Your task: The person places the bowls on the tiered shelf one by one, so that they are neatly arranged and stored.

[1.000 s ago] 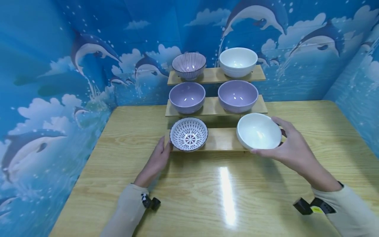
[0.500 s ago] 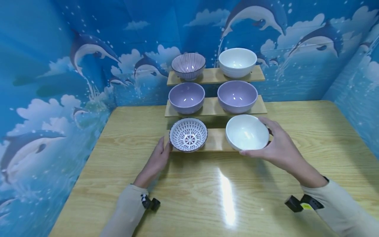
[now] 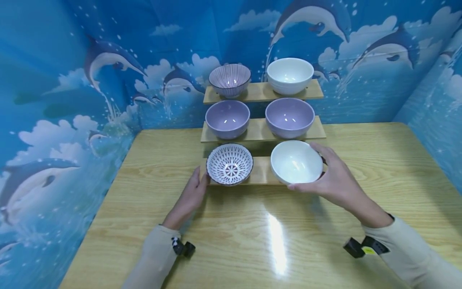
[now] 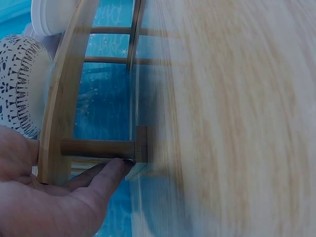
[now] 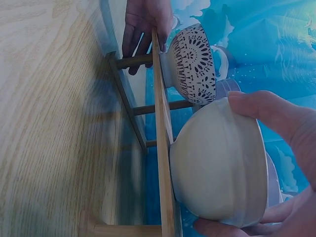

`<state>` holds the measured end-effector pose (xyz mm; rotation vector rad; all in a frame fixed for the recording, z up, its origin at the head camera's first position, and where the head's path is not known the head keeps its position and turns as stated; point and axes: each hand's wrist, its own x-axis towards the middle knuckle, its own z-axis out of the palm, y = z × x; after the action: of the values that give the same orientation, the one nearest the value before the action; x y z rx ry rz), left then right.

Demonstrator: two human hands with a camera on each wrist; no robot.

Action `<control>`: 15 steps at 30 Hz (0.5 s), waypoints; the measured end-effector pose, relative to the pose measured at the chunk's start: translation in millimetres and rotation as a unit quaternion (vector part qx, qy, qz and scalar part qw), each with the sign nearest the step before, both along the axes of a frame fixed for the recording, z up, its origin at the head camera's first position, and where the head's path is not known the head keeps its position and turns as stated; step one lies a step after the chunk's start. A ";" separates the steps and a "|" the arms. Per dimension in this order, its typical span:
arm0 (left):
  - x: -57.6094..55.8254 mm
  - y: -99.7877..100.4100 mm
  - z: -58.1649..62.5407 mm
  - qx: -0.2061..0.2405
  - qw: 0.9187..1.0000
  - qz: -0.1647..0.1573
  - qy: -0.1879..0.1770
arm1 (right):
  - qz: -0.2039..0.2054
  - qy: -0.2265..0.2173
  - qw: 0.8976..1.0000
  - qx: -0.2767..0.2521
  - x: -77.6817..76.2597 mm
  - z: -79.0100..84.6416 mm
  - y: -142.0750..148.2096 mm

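Note:
My right hand [image 3: 337,180] grips a white bowl [image 3: 296,162] by its side, thumb near the front and fingers around the back. In the right wrist view the bowl's base is right at the lowest board [image 5: 165,197] of a wooden tiered stand. My left hand [image 3: 192,192] holds the left end of that board, thumb above and fingers beneath, beside a short dowel leg [image 4: 98,148]. Close to the left thumb, a patterned bowl [image 3: 230,164] with a dark rim sits on the same tier, left of the white bowl.
On the middle tier stand two plain purple bowls [image 3: 227,119] [image 3: 290,117]. The top tier bears a striped purple bowl [image 3: 229,81] and another white bowl [image 3: 290,76]. The stand is on a wood-grain table [image 3: 162,160], with a dolphin-print backdrop [image 3: 180,48] behind and at the sides.
My right hand has moved left with the white bowl along the lowest tier, bringing it closer to the patterned bowl. The left hand has stayed at the board's end.

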<state>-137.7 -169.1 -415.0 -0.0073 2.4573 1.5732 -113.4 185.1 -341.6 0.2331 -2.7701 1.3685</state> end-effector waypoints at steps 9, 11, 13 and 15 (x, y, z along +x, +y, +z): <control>-0.6 -1.0 -1.1 -0.005 1.000 -0.002 0.007 | 0.002 -0.017 1.000 -0.003 -0.7 0.8 -2.4; -0.5 -1.1 -1.4 -0.003 1.000 -0.002 0.010 | 0.004 -0.017 1.000 -0.002 -1.0 0.3 -3.1; -0.8 -1.6 -2.4 -0.003 1.000 -0.001 0.016 | 0.006 -0.016 1.000 -0.002 -1.2 0.2 -3.2; -0.7 -2.0 -2.9 -0.003 1.000 0.000 0.017 | 0.008 -0.012 1.000 0.000 -1.3 -0.5 -3.5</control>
<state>-138.3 -171.1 -417.9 0.0185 2.4881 1.5802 -114.7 181.6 -342.0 0.2414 -2.7939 1.3848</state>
